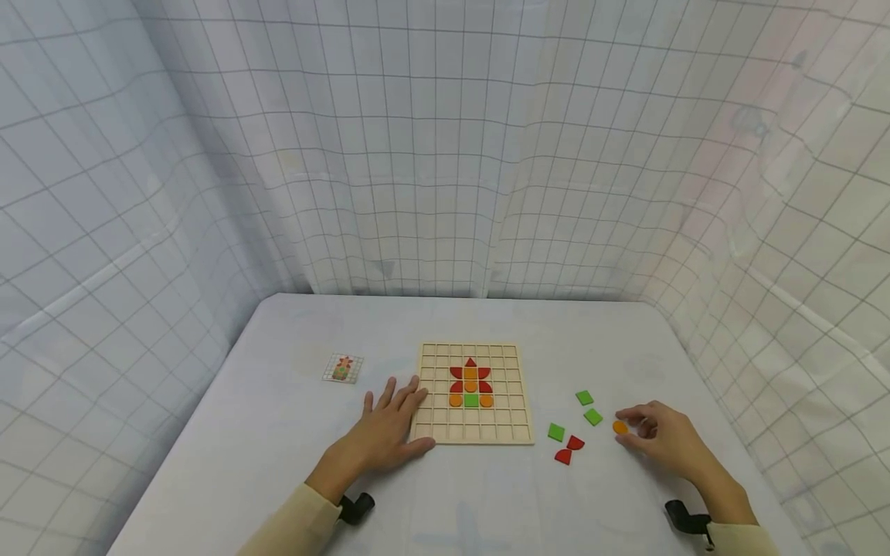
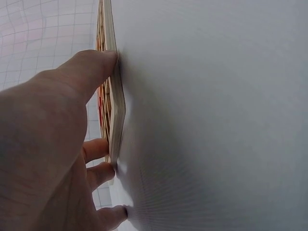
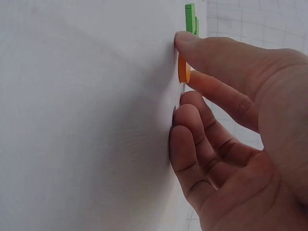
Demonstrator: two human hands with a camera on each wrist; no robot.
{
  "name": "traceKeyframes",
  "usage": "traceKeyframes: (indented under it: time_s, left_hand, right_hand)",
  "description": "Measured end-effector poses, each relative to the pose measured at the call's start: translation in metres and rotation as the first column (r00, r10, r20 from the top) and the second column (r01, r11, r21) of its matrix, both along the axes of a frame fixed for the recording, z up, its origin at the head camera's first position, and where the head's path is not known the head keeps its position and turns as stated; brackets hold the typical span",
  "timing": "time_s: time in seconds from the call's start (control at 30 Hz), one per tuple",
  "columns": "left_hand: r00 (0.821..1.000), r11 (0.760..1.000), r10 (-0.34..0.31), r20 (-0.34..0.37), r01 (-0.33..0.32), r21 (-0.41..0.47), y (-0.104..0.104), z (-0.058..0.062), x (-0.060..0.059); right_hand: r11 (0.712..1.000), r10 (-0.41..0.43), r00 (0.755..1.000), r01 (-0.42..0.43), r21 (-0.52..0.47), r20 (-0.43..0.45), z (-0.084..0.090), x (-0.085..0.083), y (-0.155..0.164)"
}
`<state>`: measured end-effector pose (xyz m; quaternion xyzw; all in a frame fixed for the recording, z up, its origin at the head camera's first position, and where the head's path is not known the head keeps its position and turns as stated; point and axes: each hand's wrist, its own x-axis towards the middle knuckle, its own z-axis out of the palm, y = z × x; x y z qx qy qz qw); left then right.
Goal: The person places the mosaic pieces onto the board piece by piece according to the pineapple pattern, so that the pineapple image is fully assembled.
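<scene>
A wooden grid board [image 1: 511, 432] lies on the table with a figure of red, orange and green tiles set in its squares. My left hand [image 1: 386, 434] rests at the board's left side, fingers spread, with thumb and some fingertips touching the edge. In the left wrist view the thumb [image 2: 94, 67] presses on the board's rim [image 2: 116, 106]. On the right, my right hand [image 1: 664, 439] pinches an orange round tile [image 1: 620, 427] between thumb and forefinger, low at the table. The other fingers [image 3: 184, 144] are curled against the tabletop in the right wrist view.
Between the board and my right hand lie loose green square tiles [image 1: 592, 417] and two red quarter-round tiles [image 1: 564, 456]. A small pattern card [image 1: 344, 368] with a coloured figure lies left of the board. Gridded white curtains [image 1: 445, 154] enclose the white table [image 1: 278, 340].
</scene>
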<state>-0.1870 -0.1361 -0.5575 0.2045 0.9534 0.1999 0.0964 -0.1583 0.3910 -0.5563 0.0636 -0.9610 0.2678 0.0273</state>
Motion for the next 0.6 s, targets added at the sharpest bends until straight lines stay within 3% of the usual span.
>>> traceKeyframes:
  time_s: [0.33,0.6]
  left_hand:
    - [1.000,1.000,0.000,0.008,0.000,-0.003,0.001,0.001,0.000]
    - [1.000,1.000,-0.001,0.003,0.001,-0.013,0.001,0.000,-0.001]
  right_hand:
    - [0.988,0.065,0.988,-0.082,-0.128,-0.137,-0.016,-0.003,0.008]
    - [0.998,0.005,0.999,-0.007,-0.055,-0.035,-0.004,0.000,-0.004]
